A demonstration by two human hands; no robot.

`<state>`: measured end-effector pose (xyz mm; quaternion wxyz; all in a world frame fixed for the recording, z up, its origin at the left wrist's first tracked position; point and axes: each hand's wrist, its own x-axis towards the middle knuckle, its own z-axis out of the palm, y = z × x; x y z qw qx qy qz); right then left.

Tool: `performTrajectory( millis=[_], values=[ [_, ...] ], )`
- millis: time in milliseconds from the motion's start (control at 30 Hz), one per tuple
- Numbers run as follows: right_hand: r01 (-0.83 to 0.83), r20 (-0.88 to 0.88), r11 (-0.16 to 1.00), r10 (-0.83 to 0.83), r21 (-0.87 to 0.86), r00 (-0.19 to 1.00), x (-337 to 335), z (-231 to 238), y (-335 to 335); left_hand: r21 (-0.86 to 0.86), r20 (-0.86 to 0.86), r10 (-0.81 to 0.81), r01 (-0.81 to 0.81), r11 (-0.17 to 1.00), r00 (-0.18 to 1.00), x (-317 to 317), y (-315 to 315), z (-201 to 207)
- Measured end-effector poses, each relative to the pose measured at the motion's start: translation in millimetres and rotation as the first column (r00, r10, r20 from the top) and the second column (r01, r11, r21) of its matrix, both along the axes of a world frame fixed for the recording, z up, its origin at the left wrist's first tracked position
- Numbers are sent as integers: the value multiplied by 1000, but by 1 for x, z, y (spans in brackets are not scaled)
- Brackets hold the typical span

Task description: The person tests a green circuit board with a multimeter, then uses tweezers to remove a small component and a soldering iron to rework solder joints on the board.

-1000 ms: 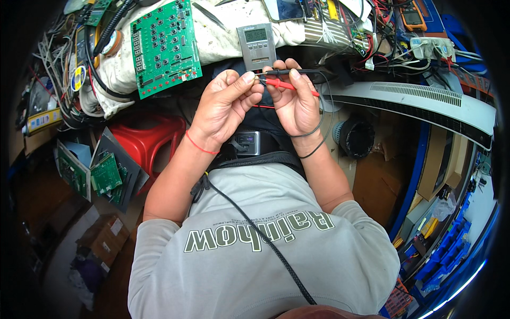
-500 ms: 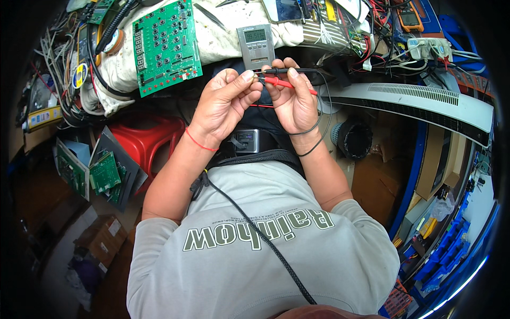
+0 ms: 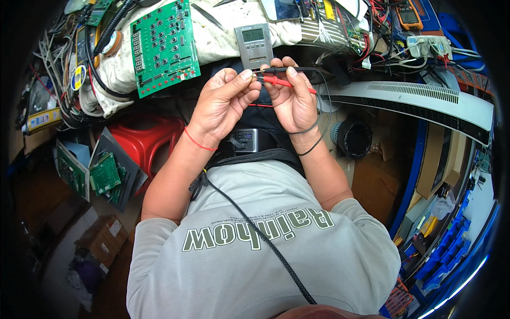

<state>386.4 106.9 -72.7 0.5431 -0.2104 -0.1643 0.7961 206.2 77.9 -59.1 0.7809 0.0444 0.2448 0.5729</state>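
Note:
My right hand point(image 3: 295, 103) is closed on two test probes, a black probe point(image 3: 281, 69) above a red probe point(image 3: 277, 81), both with tips toward my left hand. My left hand point(image 3: 226, 103) pinches something tiny between thumb and forefinger, right at the probe tips; it is too small to make out. Just beyond the fingertips stands a grey handheld meter point(image 3: 255, 47) with a small display and buttons, at the bench edge. From the probes a black lead point(image 3: 330, 101) loops around my right wrist. Whether the tips touch the tiny piece, I cannot tell.
A green circuit board point(image 3: 164, 48) with buttons lies on the white cloth point(image 3: 223, 42) at the left. Tweezers point(image 3: 207, 16) and a phone point(image 3: 280, 9) sit farther back. Tangled wires crowd both sides. A long white panel point(image 3: 409, 101) juts in from the right; a red stool point(image 3: 141, 141) stands lower left.
Both hands keep nearly the same place and the same grips. The meter and the green board appear slightly farther left in the picture.

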Motion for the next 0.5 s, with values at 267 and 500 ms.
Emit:
performTrajectory(
  millis=[267,500],
  values=[
    [2,-6,1000,-2,-7,1000,0,-1,0,-8,-8,-4,4,1000,1000,-1,0,0],
    [0,-10,1000,0,-7,1000,0,-3,0,-10,-10,-3,3,1000,1000,0,0,0]
  ],
)
